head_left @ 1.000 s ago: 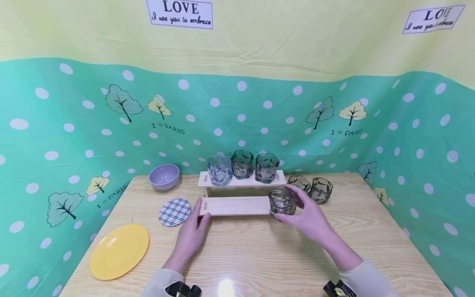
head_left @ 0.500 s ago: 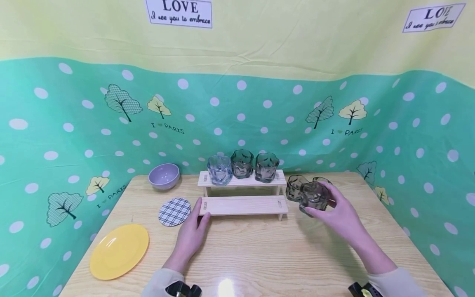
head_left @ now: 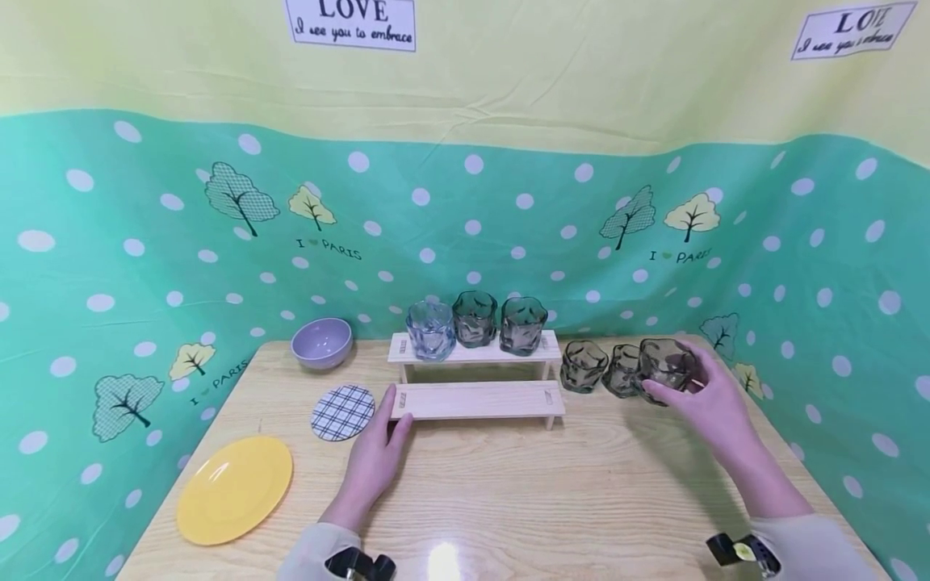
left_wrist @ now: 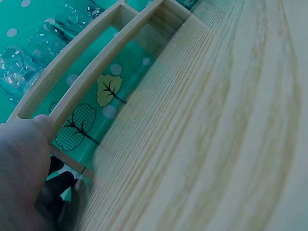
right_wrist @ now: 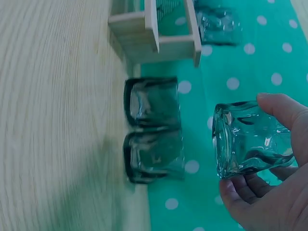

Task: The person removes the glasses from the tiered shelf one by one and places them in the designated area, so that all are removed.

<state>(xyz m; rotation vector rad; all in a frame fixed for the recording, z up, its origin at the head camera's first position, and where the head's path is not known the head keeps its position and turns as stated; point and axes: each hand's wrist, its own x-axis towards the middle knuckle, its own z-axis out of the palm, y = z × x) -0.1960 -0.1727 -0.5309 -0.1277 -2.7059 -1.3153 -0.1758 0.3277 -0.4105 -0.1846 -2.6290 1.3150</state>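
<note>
A smoky grey glass cup [head_left: 663, 363] with a wavy rim is gripped between the thumb and fingers of my right hand [head_left: 715, 411]. In the right wrist view this held glass cup [right_wrist: 252, 137] is raised above the level of two standing cups. Those grey cups, one [head_left: 584, 367] by the rack and another [head_left: 622, 373] beside it, are on the table to the left of my right hand. My left hand [head_left: 372, 456] holds the left end of a two-tier wooden rack [head_left: 479, 401], thumb at its front edge; the rack's lower tier is bare.
On the rack's upper tier stand a bluish glass [head_left: 430, 332] and two dark glasses [head_left: 475, 321]. To the left are a purple bowl [head_left: 322, 344], a checked round coaster [head_left: 343, 413] and a yellow plate [head_left: 234, 492]. A dotted cloth [head_left: 472, 218] hangs behind the table.
My right hand has lifted the grey glass cup from the lower tier's right end and carried it right, past the two standing cups. My left hand has stayed on the rack.
</note>
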